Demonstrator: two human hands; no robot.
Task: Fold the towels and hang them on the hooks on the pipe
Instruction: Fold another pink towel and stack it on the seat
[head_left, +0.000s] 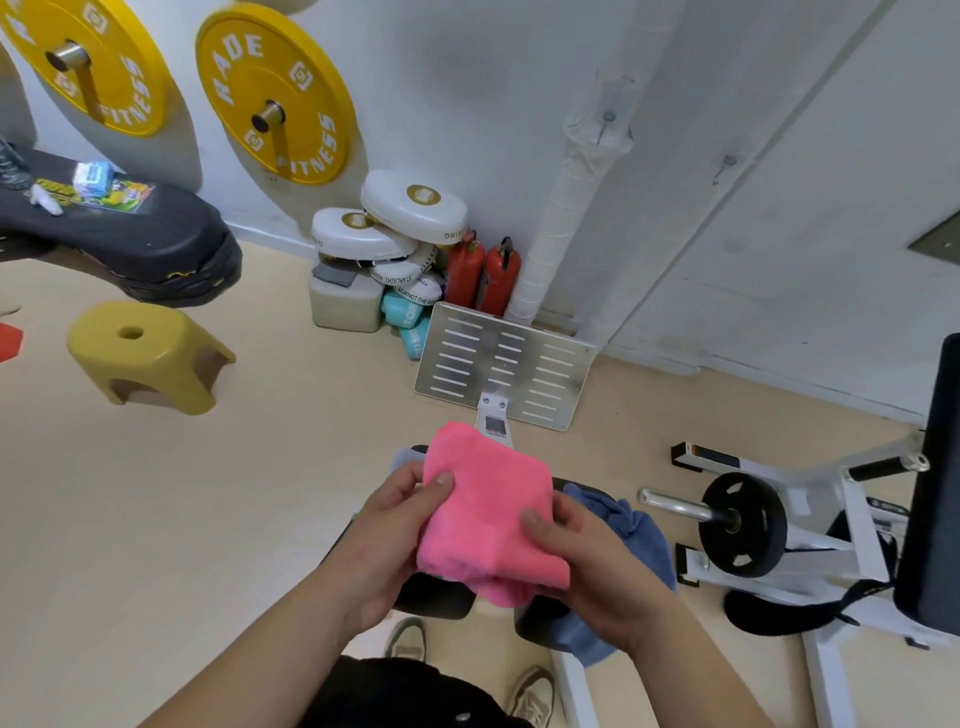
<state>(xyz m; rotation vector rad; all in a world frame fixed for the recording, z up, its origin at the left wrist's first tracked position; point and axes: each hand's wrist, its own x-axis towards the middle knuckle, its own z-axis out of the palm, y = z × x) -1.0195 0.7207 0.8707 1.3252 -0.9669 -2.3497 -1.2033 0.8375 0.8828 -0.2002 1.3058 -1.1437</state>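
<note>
A pink towel (483, 509), folded into a small thick square, is held up in front of me over a black padded seat. My left hand (389, 535) grips its left edge, thumb on top. My right hand (587, 566) pinches its right lower part, thumb pressed on the cloth. A blue towel (636, 540) lies crumpled on the seat under and to the right of the pink one. A white wrapped pipe (566, 208) runs up the wall ahead, with a metal hook (605, 124) on it and another hook (724, 166) further right.
A metal footplate (550, 364) of the machine leans ahead near the wall. A weight plate (740, 522) on a white frame stands to the right. A yellow stool (145, 358) is on the floor to the left. Two red extinguishers (483, 275) and white pads stand by the pipe's base.
</note>
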